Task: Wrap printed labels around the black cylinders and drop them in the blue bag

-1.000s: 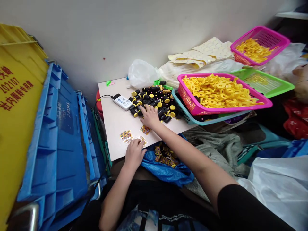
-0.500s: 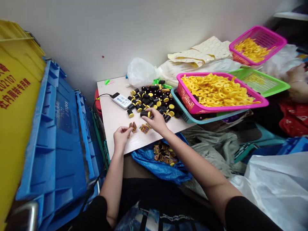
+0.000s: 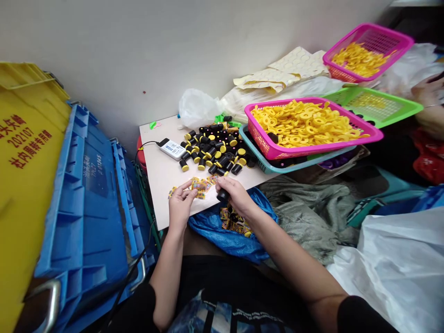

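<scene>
Soft, fairly even light is falling, apparently from above, and is leaving the wall (image 3: pixel 166 51) a muted grey. The pale worktop (image 3: pixel 157 196) and the white sack (image 3: pixel 405 263) at lower right are showing brightest, while the black shirt (image 3: pixel 222 277) is sinking into dimness. Small glints are breaking up the print on the packets (image 3: pixel 200 186), and the metal handle (image 3: pixel 53 300) is catching a sharper shine. Wide-angle distortion is stretching the yellow crate (image 3: pixel 24 194) along the left edge. The co-worker's hand (image 3: pixel 426 95) is looking soft at the right edge, and fine detail among the black cylinders (image 3: pixel 210 151) is blurring together.
</scene>
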`<action>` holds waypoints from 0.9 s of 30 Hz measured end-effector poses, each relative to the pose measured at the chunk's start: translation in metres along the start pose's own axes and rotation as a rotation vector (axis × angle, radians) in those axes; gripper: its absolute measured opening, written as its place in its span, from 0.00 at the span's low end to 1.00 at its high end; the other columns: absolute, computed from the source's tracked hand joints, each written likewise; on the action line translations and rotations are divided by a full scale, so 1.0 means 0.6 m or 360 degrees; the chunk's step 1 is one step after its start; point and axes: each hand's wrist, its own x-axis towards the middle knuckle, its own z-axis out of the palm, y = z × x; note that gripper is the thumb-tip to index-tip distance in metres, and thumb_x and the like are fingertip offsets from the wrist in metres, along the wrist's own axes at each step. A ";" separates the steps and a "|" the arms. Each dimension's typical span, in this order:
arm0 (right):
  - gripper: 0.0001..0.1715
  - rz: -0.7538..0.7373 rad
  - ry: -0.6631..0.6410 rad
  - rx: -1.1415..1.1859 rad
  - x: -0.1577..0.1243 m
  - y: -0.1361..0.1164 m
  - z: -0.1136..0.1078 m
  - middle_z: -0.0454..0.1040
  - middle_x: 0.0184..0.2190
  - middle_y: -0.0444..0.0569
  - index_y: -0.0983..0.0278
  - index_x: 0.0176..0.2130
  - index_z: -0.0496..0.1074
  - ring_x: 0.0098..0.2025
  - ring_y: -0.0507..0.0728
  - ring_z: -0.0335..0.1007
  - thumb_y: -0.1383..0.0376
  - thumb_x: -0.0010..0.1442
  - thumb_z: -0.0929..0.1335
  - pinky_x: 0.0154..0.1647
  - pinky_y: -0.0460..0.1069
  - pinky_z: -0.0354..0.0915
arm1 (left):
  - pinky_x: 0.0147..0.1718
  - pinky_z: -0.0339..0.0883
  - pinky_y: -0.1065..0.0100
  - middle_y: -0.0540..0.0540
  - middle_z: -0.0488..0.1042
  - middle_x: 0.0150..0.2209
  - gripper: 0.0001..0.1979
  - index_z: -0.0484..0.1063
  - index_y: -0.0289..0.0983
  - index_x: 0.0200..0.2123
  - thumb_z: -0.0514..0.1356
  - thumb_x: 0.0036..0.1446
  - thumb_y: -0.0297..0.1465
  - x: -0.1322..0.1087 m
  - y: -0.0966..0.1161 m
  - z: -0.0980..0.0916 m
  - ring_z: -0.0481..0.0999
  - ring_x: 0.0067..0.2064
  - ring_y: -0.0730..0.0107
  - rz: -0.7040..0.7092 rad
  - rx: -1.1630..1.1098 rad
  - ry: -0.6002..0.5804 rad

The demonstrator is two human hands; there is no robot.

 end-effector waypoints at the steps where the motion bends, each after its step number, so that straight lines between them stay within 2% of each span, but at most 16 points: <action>1: 0.22 -0.0023 0.0019 -0.0117 0.000 -0.004 -0.003 0.65 0.19 0.40 0.63 0.23 0.66 0.22 0.49 0.57 0.48 0.54 0.67 0.24 0.45 0.54 | 0.32 0.64 0.71 0.50 0.76 0.25 0.25 0.72 0.34 0.49 0.66 0.46 0.34 -0.005 0.004 0.000 0.74 0.29 0.72 0.0074 0.0100 -0.0070; 3: 0.22 -0.0012 -0.0070 -0.0350 0.003 -0.014 -0.012 0.65 0.18 0.40 0.63 0.24 0.69 0.23 0.49 0.58 0.47 0.50 0.70 0.27 0.46 0.56 | 0.34 0.65 0.70 0.52 0.74 0.25 0.28 0.69 0.37 0.54 0.66 0.48 0.33 -0.012 0.012 -0.004 0.73 0.30 0.72 0.0255 0.0311 -0.0294; 6: 0.20 0.0144 -0.0514 -0.0546 0.006 -0.026 -0.026 0.70 0.20 0.41 0.65 0.28 0.75 0.26 0.51 0.63 0.50 0.44 0.74 0.31 0.47 0.58 | 0.36 0.65 0.70 0.53 0.73 0.27 0.30 0.64 0.41 0.59 0.64 0.51 0.31 -0.015 0.020 -0.012 0.72 0.30 0.73 0.0418 0.0445 -0.0721; 8: 0.20 0.0228 -0.0689 -0.0493 0.004 -0.025 -0.029 0.71 0.21 0.41 0.66 0.27 0.75 0.27 0.51 0.63 0.51 0.44 0.74 0.33 0.47 0.58 | 0.35 0.65 0.70 0.53 0.72 0.27 0.30 0.62 0.41 0.60 0.63 0.53 0.32 -0.017 0.020 -0.010 0.71 0.30 0.74 0.0410 0.0344 -0.0804; 10: 0.20 0.0277 -0.0569 -0.0274 -0.002 -0.014 -0.023 0.71 0.22 0.41 0.66 0.25 0.73 0.27 0.51 0.63 0.52 0.43 0.75 0.33 0.47 0.58 | 0.34 0.66 0.71 0.53 0.71 0.28 0.34 0.60 0.40 0.60 0.65 0.50 0.32 -0.022 0.016 0.000 0.72 0.31 0.74 0.0335 0.0128 -0.0715; 13: 0.22 0.0305 -0.0211 0.0118 -0.015 0.011 -0.006 0.72 0.23 0.41 0.64 0.24 0.67 0.28 0.51 0.65 0.53 0.39 0.77 0.33 0.47 0.58 | 0.33 0.68 0.71 0.53 0.71 0.28 0.40 0.58 0.39 0.60 0.69 0.44 0.33 -0.031 0.009 0.021 0.74 0.31 0.73 0.0131 -0.0180 -0.0504; 15: 0.23 0.0285 -0.0098 0.0186 -0.023 0.022 0.001 0.70 0.22 0.40 0.63 0.23 0.65 0.26 0.50 0.63 0.52 0.41 0.76 0.31 0.46 0.57 | 0.31 0.68 0.71 0.55 0.71 0.24 0.39 0.59 0.38 0.59 0.69 0.44 0.33 -0.036 0.007 0.029 0.73 0.27 0.75 0.0020 -0.0239 -0.0390; 18: 0.23 0.0228 -0.0116 0.0047 -0.027 0.021 -0.001 0.66 0.18 0.39 0.63 0.28 0.70 0.23 0.49 0.57 0.47 0.47 0.72 0.27 0.45 0.53 | 0.28 0.67 0.73 0.55 0.71 0.22 0.31 0.65 0.37 0.52 0.69 0.44 0.33 -0.035 0.006 0.025 0.72 0.24 0.76 -0.0022 -0.0168 -0.0367; 21: 0.25 0.0234 -0.0233 -0.0056 -0.026 0.005 -0.013 0.64 0.18 0.40 0.64 0.35 0.73 0.23 0.49 0.56 0.46 0.49 0.70 0.26 0.46 0.52 | 0.26 0.67 0.74 0.52 0.74 0.23 0.16 0.71 0.35 0.34 0.69 0.43 0.34 -0.031 0.006 0.015 0.73 0.24 0.75 0.0022 -0.0090 -0.0394; 23: 0.24 0.0242 -0.0161 0.0032 -0.024 -0.008 -0.019 0.64 0.20 0.41 0.64 0.34 0.73 0.23 0.50 0.56 0.46 0.51 0.68 0.25 0.46 0.53 | 0.27 0.69 0.73 0.50 0.76 0.25 0.13 0.71 0.34 0.27 0.69 0.43 0.35 -0.030 0.005 0.010 0.74 0.26 0.74 0.0055 -0.0070 -0.0375; 27: 0.16 0.0122 0.0046 0.0327 -0.025 -0.030 -0.018 0.65 0.27 0.42 0.60 0.38 0.68 0.27 0.51 0.59 0.53 0.53 0.68 0.26 0.45 0.57 | 0.30 0.72 0.71 0.47 0.79 0.29 0.13 0.77 0.35 0.29 0.69 0.43 0.37 -0.035 0.002 0.011 0.77 0.30 0.71 0.0027 -0.0089 -0.0389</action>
